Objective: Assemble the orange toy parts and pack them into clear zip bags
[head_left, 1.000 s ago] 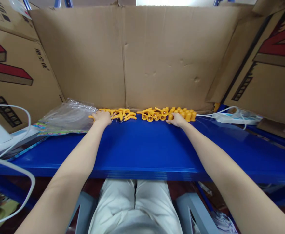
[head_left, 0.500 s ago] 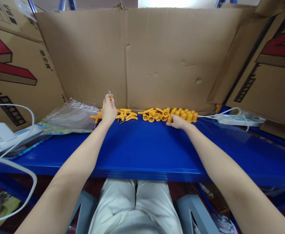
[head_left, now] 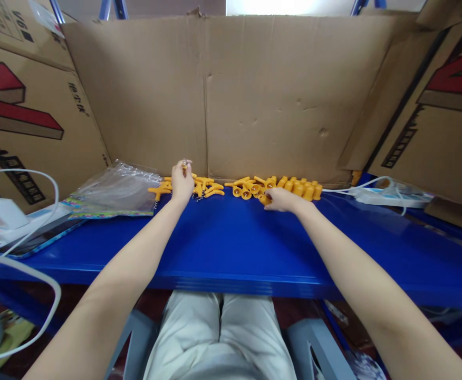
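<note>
My left hand (head_left: 182, 186) is raised at the back of the blue shelf, its fingers closed on a small yellow piece with a metal chain (head_left: 184, 164). Around it lie yellow branched pieces with short chains (head_left: 211, 189). My right hand (head_left: 281, 200) pinches a yellow cup-shaped piece (head_left: 265, 199), tilted, just above the shelf. Left of that hand is a pile of yellow funnel-shaped pieces (head_left: 247, 193) with stems, their open ends facing me. Several yellow caps (head_left: 308, 190) stand upright in rows behind and right of it, partly hidden by the hand.
A cardboard wall (head_left: 254, 95) closes off the back of the blue shelf (head_left: 223, 243). Clear plastic bags (head_left: 114, 190), a phone (head_left: 37, 240) and a charger with white cables (head_left: 5, 211) lie left. A white power strip (head_left: 393, 195) sits right.
My right hand has moved left, away from the upright caps, with the yellow cup-shaped piece now tilted. My left hand has shifted slightly right and lower, still gripping its chained piece.
</note>
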Demonstrator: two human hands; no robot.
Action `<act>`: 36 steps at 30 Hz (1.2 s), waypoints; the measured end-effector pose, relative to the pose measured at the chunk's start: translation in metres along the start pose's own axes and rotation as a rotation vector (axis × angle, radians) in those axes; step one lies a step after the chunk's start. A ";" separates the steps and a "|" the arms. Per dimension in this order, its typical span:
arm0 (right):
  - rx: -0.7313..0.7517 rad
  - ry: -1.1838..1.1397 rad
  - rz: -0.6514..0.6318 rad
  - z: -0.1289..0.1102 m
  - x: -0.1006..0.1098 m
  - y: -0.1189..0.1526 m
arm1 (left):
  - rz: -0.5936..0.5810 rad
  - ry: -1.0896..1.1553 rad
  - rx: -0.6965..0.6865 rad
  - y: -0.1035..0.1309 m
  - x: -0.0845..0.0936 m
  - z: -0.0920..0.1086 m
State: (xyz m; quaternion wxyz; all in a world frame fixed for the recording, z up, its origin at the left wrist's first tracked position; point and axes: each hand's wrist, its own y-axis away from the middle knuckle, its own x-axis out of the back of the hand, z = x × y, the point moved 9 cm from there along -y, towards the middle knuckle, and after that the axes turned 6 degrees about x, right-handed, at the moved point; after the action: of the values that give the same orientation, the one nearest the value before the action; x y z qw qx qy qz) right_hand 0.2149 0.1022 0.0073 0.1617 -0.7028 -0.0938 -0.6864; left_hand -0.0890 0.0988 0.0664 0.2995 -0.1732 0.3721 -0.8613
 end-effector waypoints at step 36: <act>0.126 -0.060 0.030 -0.017 -0.005 -0.003 | -0.177 -0.409 -0.044 0.020 -0.012 0.025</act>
State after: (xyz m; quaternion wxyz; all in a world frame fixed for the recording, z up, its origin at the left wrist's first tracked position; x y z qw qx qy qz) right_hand 0.1973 0.0996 0.0025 0.2129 -0.7127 -0.1313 -0.6553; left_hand -0.0586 0.0822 0.0673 0.2881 -0.3828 0.3058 -0.8228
